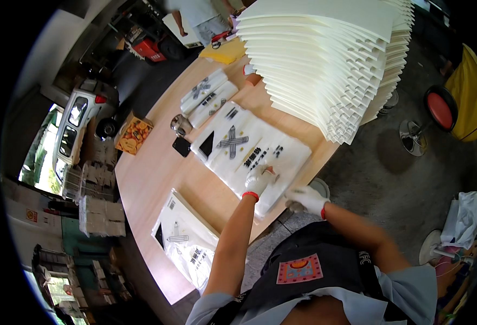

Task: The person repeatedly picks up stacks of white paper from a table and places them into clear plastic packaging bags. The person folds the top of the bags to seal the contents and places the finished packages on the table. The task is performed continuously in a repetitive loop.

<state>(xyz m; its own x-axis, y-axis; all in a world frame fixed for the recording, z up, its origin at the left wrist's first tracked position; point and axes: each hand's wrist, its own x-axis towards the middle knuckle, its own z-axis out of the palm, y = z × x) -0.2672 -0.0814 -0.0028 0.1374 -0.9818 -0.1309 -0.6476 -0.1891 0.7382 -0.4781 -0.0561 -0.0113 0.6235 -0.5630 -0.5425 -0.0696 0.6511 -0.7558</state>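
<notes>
A flat pile of white printed plastic bags with a pencil drawing and black lettering lies on the wooden table. My left hand, in a white glove with a red cuff, rests on the near part of this pile, its fingertips against the plastic. Just off the table's near right edge is my right hand, gloved the same way. It is slightly blurred, fingers stretched toward the pile, with nothing seen in it. To the left of my left forearm, a filled bag with white sheets inside lies near the table's edge.
A tall fanned stack of cream sheets stands at the far right of the table. Rolled bags, a metal cup and a black phone lie beyond the pile. A person stands behind. A red stool is rightward.
</notes>
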